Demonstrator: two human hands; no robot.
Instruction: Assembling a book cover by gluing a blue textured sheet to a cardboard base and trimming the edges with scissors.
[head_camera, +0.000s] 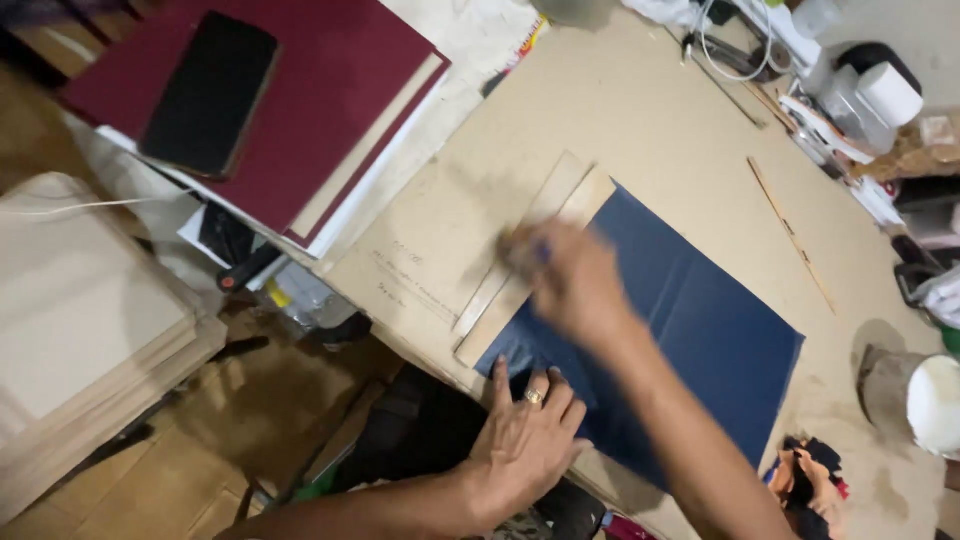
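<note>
— Where are the hands?
— Left hand (527, 440) lies flat, fingers spread, pinning the blue sheet (690, 345) at the bench's (650, 120) near edge. Right hand (572, 280) is blurred over the card strips (530, 250) — seems closed on something small and blue, though I cannot tell what.
— How far along?
— Strips sit on the sheet's left edge; the rest looks bare, so early, I judge.
— Around?
— Red boards (340, 70), a phone (210, 95), clutter.

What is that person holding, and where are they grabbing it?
The right hand grips a small blue thing; blur hides what and where. The left hand grips nothing, lying flat on the dark blue sheet.
</note>
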